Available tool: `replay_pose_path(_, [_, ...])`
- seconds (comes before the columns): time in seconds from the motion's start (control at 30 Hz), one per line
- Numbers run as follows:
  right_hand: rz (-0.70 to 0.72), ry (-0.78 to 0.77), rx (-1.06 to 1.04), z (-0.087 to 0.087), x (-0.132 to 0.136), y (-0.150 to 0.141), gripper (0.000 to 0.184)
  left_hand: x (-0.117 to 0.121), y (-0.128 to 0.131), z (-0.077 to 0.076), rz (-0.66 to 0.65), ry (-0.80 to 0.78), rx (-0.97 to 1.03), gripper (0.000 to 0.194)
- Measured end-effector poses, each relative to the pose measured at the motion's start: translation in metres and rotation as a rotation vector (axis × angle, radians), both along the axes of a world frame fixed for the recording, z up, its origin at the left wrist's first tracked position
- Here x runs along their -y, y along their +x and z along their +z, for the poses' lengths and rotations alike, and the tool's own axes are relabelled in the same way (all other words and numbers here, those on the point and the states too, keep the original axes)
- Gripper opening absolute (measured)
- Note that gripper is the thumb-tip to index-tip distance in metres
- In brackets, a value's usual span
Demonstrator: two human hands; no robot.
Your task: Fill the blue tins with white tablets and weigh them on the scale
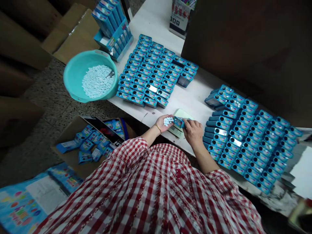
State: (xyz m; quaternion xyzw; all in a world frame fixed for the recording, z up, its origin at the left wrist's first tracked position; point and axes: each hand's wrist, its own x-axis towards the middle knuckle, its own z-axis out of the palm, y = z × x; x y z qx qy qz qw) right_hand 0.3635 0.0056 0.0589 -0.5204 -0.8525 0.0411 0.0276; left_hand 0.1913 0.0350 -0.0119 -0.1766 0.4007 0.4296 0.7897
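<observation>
My left hand (162,124) is cupped palm up, with a small heap of white candies (168,121) in it. Between finger and thumb my right hand (194,132) grips a small blue candy box (178,122), its end close against the candies and the left fingertips. Whether any candies are inside that box I cannot tell. Beneath the hands, a pale green flat object (186,113) lies on the white table (156,18) near its front edge.
Blue boxes (148,70) with round openings stand in rows ahead; more rows (246,139) fill the right side. A turquoise basin (75,71) of white candies is at left. Below it, an open carton (73,159) holds blue packs. A dark brown panel (248,58) rises behind the table.
</observation>
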Motion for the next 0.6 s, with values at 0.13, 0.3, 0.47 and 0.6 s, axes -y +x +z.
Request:
replay_pose_path(0.13, [-0.145, -0.078, -0.261, -0.022, -0.003, 0.011, 0.036, 0.001, -0.002, 0.003, 0.021, -0.003, 0.007, 0.023])
replay_pose_path(0.3, [-0.344, -0.236, -0.804, -0.068, -0.005, 0.020, 0.032, 0.007, -0.020, 0.002, 0.042, 0.009, 0.003, 0.024])
replay_pose_path(0.47, [-0.486, -0.303, -1.012, -0.107, -0.007, 0.021, 0.042, 0.020, -0.047, 0.005, 0.067, -0.041, -0.092, 0.021])
replay_pose_path(0.6, [-0.378, -0.228, -0.934, -0.094, -0.001, 0.033, 0.050, 0.038, -0.061, 0.012, 0.083, -0.046, -0.108, 0.021])
